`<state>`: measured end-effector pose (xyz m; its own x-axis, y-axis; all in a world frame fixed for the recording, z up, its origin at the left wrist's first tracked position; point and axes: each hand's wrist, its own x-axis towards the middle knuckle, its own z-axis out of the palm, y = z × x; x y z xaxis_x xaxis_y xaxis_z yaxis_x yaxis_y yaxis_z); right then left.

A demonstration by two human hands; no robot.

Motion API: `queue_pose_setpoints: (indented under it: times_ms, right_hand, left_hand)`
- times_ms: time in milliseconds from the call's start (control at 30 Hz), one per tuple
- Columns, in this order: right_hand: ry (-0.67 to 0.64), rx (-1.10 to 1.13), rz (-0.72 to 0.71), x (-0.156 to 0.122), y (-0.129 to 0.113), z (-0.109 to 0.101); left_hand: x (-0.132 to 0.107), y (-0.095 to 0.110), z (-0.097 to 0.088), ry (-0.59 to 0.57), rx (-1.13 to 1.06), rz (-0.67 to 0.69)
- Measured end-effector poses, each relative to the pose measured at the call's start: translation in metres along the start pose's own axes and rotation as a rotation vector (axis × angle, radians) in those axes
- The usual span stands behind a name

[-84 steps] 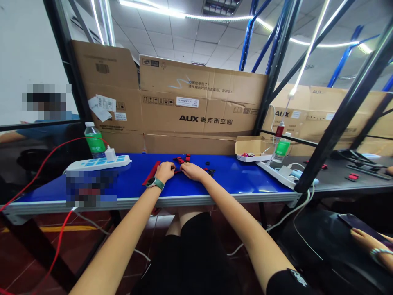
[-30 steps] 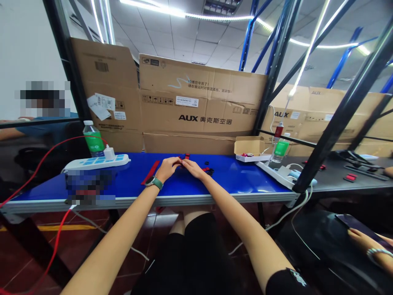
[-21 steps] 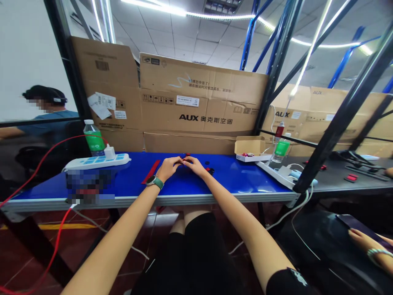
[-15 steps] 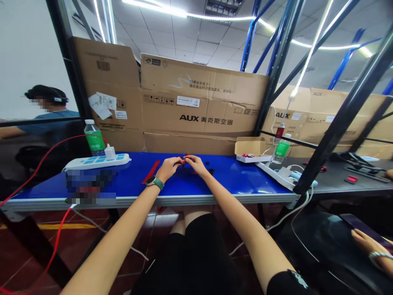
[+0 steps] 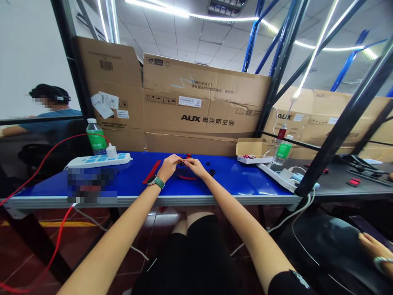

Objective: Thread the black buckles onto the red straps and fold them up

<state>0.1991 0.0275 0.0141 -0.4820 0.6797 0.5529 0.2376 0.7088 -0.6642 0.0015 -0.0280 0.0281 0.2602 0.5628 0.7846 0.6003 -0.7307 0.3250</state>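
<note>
My left hand [image 5: 169, 166], with a green-banded watch at its wrist, and my right hand [image 5: 197, 167] meet over the middle of the blue table. Both are closed, fingertips pinching a small black part [image 5: 182, 162] between them; its exact kind is too small to tell. A red strap [image 5: 187, 178] curves under the hands, and some red also shows just behind the fingertips. To the left of my left hand lies a flat red strip [image 5: 152, 172]. Several small black pieces [image 5: 211, 171] rest to the right of my right hand.
An open cardboard box [image 5: 251, 157] with small red items stands at the back right, near a power strip [image 5: 281, 179] and a bottle [image 5: 283, 151]. Another power strip [image 5: 98, 160] and bottle [image 5: 96, 137] are at left. A cardboard wall [image 5: 202, 137] backs the table [image 5: 245, 180].
The fingertips have shifted slightly, and the red strap now shows more, in a curve below the hands and behind them. The view has drifted a little.
</note>
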Motion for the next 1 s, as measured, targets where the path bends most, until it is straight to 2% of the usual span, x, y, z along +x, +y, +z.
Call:
queue_pose_setpoints:
  times_ms: [267,533,800,1000]
  right_hand:
    - [0.038,0.327,0.05,-0.002,-0.009,0.0]
    - [0.03,0.354,0.106,-0.002,-0.014,0.002]
    - [0.074,0.495,0.157,-0.002,-0.017,0.004]
    - [0.174,0.589,0.234,-0.004,-0.025,0.002]
  left_hand:
    - [0.0,-0.001,0.0,0.053,0.009,-0.026]
    - [-0.003,-0.001,0.002,0.092,0.001,-0.026]
    - [-0.001,0.002,0.005,0.218,-0.075,-0.08]
    - [-0.001,0.004,0.005,0.154,-0.127,-0.065]
